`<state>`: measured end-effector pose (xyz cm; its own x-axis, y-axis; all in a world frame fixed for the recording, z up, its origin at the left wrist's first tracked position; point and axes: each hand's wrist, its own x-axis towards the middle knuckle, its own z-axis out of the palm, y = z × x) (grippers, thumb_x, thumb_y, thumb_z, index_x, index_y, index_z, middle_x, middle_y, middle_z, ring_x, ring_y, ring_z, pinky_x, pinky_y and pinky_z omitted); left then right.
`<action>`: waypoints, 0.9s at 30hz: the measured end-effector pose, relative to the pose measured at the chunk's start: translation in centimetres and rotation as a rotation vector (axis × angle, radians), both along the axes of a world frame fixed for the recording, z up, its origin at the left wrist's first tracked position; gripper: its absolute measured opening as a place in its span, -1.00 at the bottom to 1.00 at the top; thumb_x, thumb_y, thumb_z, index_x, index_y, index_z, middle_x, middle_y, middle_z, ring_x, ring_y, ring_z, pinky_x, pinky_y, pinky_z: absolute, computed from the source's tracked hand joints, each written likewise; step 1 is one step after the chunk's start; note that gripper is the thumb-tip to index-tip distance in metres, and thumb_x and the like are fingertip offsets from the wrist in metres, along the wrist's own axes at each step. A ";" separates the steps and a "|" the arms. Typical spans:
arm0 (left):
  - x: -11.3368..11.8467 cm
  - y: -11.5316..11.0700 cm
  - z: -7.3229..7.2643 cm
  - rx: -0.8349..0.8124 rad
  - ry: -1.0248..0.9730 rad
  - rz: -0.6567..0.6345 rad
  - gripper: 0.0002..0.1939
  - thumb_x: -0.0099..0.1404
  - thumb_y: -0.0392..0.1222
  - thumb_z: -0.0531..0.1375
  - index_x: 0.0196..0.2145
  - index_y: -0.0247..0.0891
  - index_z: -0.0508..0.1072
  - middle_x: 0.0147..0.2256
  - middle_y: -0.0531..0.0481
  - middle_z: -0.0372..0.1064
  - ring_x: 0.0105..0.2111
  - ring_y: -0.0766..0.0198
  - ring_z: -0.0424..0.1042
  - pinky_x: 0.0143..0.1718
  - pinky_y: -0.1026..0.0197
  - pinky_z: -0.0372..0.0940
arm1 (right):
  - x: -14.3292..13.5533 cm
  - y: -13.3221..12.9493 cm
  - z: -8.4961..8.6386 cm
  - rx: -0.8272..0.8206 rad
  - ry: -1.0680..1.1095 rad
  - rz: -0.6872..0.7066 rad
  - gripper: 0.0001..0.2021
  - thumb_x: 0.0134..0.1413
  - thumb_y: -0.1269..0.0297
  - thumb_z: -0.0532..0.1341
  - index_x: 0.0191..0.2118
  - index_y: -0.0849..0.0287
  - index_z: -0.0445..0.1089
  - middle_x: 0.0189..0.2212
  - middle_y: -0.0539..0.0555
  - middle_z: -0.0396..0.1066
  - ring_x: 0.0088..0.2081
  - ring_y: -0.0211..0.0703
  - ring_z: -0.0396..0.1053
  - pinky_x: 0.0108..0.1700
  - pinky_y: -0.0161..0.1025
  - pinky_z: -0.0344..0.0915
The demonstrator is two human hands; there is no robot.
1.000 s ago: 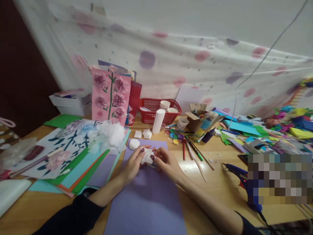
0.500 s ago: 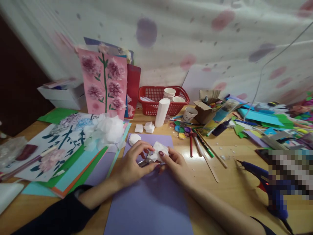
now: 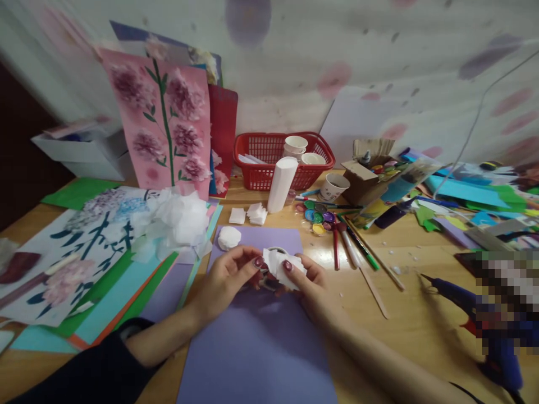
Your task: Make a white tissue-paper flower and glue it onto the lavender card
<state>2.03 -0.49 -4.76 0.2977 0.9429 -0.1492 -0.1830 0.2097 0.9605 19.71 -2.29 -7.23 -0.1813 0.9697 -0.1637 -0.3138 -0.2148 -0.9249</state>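
Note:
My right hand [image 3: 314,283] grips a folded piece of white tissue paper [image 3: 278,264], its thumb pressed flat on top. Behind the paper, the ring handle of a pair of scissors [image 3: 277,249] shows by the right fingers; the blades are mostly hidden. Thumb and fingers of my left hand [image 3: 236,269] are closed at the paper's left edge. Both hands are above a purple sheet [image 3: 256,348]. A round white paper bundle [image 3: 229,238] lies on that sheet, just beyond my left hand. Small white paper squares [image 3: 256,214] are stacked behind it.
A white paper roll [image 3: 282,185] stands before a red basket [image 3: 256,177] with cups. Paint pots [image 3: 318,216], brushes [image 3: 349,247] and a wooden stick [image 3: 374,293] lie right of centre. A blue glue gun [image 3: 457,294] is far right. Coloured sheets and white tissue [image 3: 181,219] cover the left.
My left hand has turned, its thumb now up at the paper's edge. The paper has tilted in my right hand, and the scissors' ring handle has come into sight. The view has shifted slightly.

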 end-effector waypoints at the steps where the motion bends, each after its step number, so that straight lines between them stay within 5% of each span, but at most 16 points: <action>1: 0.1 0.0 -0.1 -0.027 -0.034 -0.015 -0.60 0.13 0.07 0.31 -0.28 -0.34 0.41 -0.50 0.06 0.38 -0.53 0.37 0.34 -0.51 0.32 0.32 | 0.0 -0.1 0.1 -0.007 -0.021 0.008 -0.71 -0.03 0.04 0.36 -0.36 0.19 0.47 -0.45 0.03 0.51 -0.49 -0.28 0.40 -0.43 -0.36 0.36; 5: 0.3 -0.1 -0.3 -0.068 -0.058 -0.011 -0.62 0.04 -0.02 0.39 -0.35 -0.33 0.36 -0.46 0.04 0.40 -0.50 0.37 0.39 -0.55 0.35 0.34 | 0.3 -0.3 0.6 -0.018 -0.117 0.022 -0.70 -0.05 0.04 0.37 -0.33 0.19 0.48 -0.44 0.04 0.51 -0.49 -0.28 0.39 -0.41 -0.35 0.32; 10: 0.3 -0.2 -0.2 -0.154 -0.103 0.003 -0.56 0.03 -0.02 0.39 -0.28 -0.31 0.31 -0.42 0.05 0.42 -0.48 0.34 0.46 -0.51 0.31 0.43 | 0.5 -0.3 1.8 0.151 -0.284 -0.010 -0.73 -0.02 0.10 0.34 -0.52 0.20 0.40 -0.29 0.07 0.49 -0.40 -0.26 0.39 -0.34 -0.33 0.32; 15: 0.1 -0.2 -0.1 -0.215 -0.122 -0.036 -0.52 0.04 0.02 0.39 -0.24 -0.32 0.32 -0.39 0.05 0.41 -0.47 0.32 0.50 -0.47 0.30 0.45 | 0.5 -0.2 2.1 0.228 -0.431 0.012 -0.77 0.03 0.10 0.28 -0.43 0.18 0.43 -0.30 0.10 0.48 -0.30 -0.16 0.42 -0.23 -0.26 0.35; 21: 0.3 -0.3 -0.3 -0.176 -0.084 -0.045 -0.51 -0.10 -0.23 0.46 -0.20 -0.32 0.41 -0.34 0.05 0.43 -0.38 0.39 0.48 -0.31 0.35 0.45 | 0.6 -0.1 2.1 0.256 -0.428 -0.006 -0.82 0.05 0.20 0.24 -0.48 0.18 0.39 -0.33 0.07 0.47 -0.34 -0.22 0.40 -0.29 -0.32 0.31; 27: 0.3 -0.1 -0.1 -0.170 -0.040 -0.024 -0.67 0.09 -0.07 0.35 -0.25 -0.35 0.50 -0.34 -0.02 0.48 -0.38 0.33 0.48 -0.39 0.33 0.46 | 0.5 -0.3 2.3 0.246 -0.303 0.017 -0.88 0.03 0.32 0.18 -0.50 0.17 0.31 -0.32 0.07 0.45 -0.31 -0.20 0.43 -0.28 -0.29 0.36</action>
<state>2.29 -0.63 -4.85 0.3285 0.8979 -0.2932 -0.2137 0.3730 0.9029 20.18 -2.61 -4.98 -0.1764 0.9840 0.0247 -0.0166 0.0221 -0.9996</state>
